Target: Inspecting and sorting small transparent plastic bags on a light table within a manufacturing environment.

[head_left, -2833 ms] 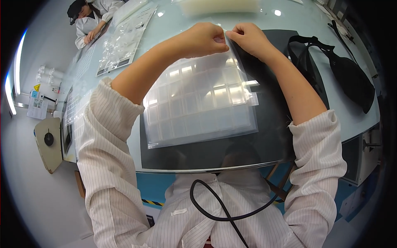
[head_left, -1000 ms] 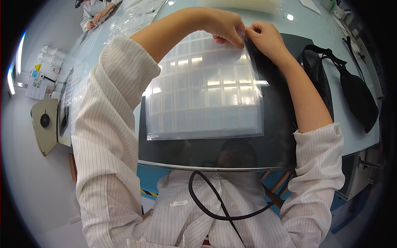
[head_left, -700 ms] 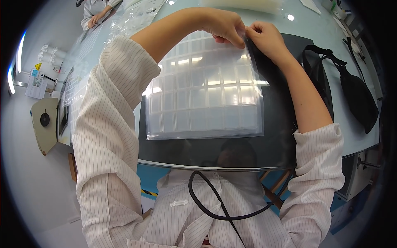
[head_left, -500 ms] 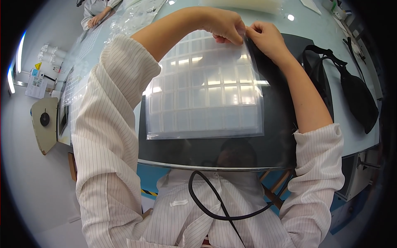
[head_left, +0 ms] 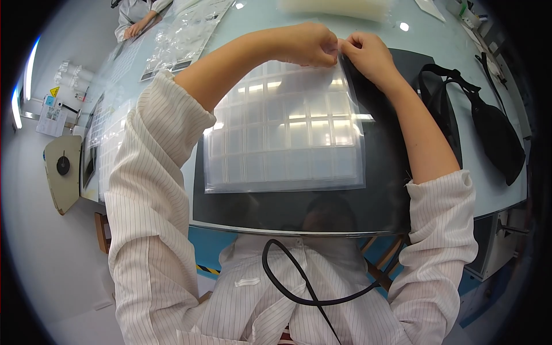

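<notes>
A clear plastic sheet (head_left: pixel 282 138) with a grid of rectangular cells, seemingly several layers thick, lies flat on a black mat (head_left: pixel 388 172) in front of me. Light glints off its cells. At its far right corner my left hand (head_left: pixel 313 46) is closed, fingers curled and thumb pressed against them. Just right of it, my right hand (head_left: pixel 368 57) pinches at the same corner, the fingertips of both hands almost touching. Whatever sits between the fingers is too small to make out. My left forearm passes over the sheet's far left part.
A black strapped pouch (head_left: pixel 497 138) lies on the right of the glass table (head_left: pixel 253 17). Crumpled clear plastic (head_left: pixel 184 43) is at the far left, and a pale stack (head_left: pixel 336 7) at the far edge. Another person's hands (head_left: pixel 136 27) rest at the far left. A black cable (head_left: pixel 270 270) loops before my lap.
My left hand has come slightly nearer and turned, its fingers now curled in more. My right hand stays at the corner almost unmoved. The sheet has hardly shifted.
</notes>
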A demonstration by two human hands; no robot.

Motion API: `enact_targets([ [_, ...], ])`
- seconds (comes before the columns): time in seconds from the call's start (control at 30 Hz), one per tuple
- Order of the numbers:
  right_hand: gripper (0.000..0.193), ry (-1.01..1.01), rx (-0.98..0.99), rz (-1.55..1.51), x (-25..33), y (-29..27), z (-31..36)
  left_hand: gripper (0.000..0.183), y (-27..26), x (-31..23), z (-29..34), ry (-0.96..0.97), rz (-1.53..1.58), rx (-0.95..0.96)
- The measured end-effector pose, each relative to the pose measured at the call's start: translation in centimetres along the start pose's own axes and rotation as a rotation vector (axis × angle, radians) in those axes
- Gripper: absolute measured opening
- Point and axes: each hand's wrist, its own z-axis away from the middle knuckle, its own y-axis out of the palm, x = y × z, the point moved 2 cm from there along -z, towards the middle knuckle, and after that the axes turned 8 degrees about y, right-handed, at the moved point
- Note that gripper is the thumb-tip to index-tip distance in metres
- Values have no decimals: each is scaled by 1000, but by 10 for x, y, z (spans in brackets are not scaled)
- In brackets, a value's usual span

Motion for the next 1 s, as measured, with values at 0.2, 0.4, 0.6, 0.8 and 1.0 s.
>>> enact_targets([
  [0.2, 37, 18, 52, -4, 8, 4, -1, 24, -42, 53, 18, -128, 66, -391],
  [0.4, 27, 6, 23, -138, -18, -9, -5, 14, -34, 50, 57, -73, 638, -814],
  [0.6, 13, -260, -23, 24, 40, -5, 66, 18, 12, 20, 130, -137, 1021, -804],
  [0.8, 11, -349, -38, 175, 45, -17, 86, 26, 38, 11, 120, -96, 1186, -785],
  [1.0, 11, -413, -68, 191, 42, -12, 86, 13, 51, 15, 124, -53, 1305, -811],
])
